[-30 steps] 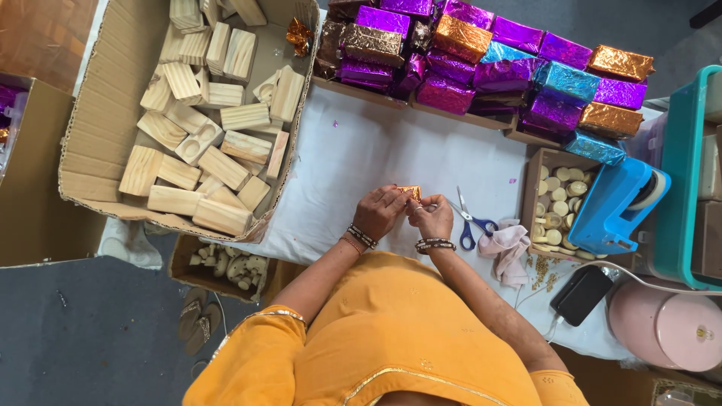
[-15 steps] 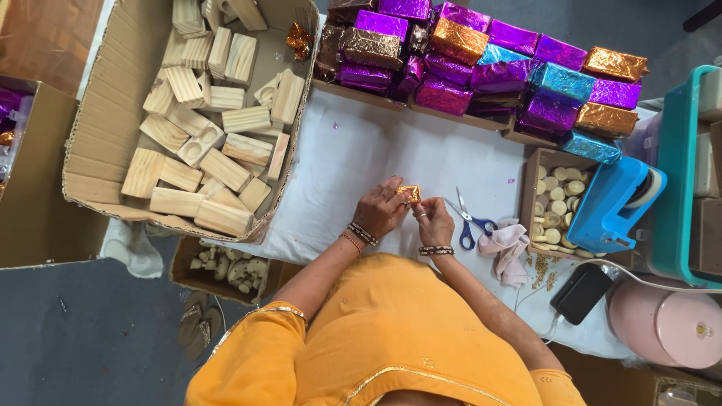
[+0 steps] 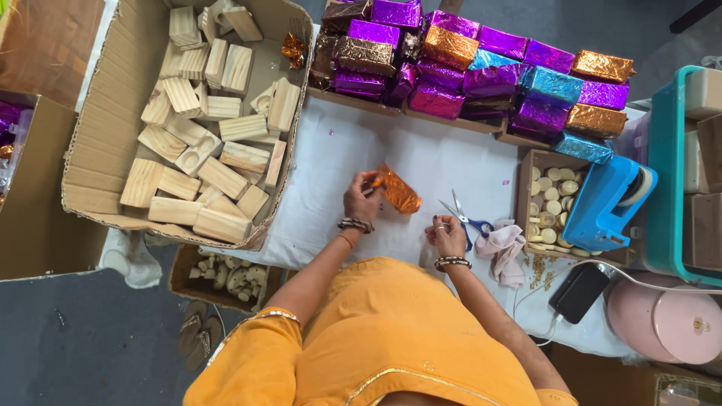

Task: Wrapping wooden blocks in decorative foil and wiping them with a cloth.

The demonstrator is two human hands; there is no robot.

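Observation:
My left hand [image 3: 362,200] holds a small piece wrapped in shiny orange foil [image 3: 398,192] above the white cloth [image 3: 331,180]. My right hand [image 3: 447,234] has drawn back toward me, its fingers loosely curled just left of the blue-handled scissors [image 3: 465,220]; whether it pinches anything is too small to see. Both wrists wear beaded bangles, and my orange clothing fills the bottom of the view.
A big cardboard box [image 3: 98,158] of pale wooden blocks sits on the left. Foil-wrapped packs [image 3: 466,68] in purple, orange, blue and brown stack along the far edge. On the right: a blue tape dispenser [image 3: 605,203], a small box of round pieces [image 3: 549,199], a pink rag [image 3: 502,246], a phone [image 3: 577,292].
Both hands were together on the orange foil piece. Now my left hand alone has it, lifted away to the left, and my right hand has pulled back beside the scissors.

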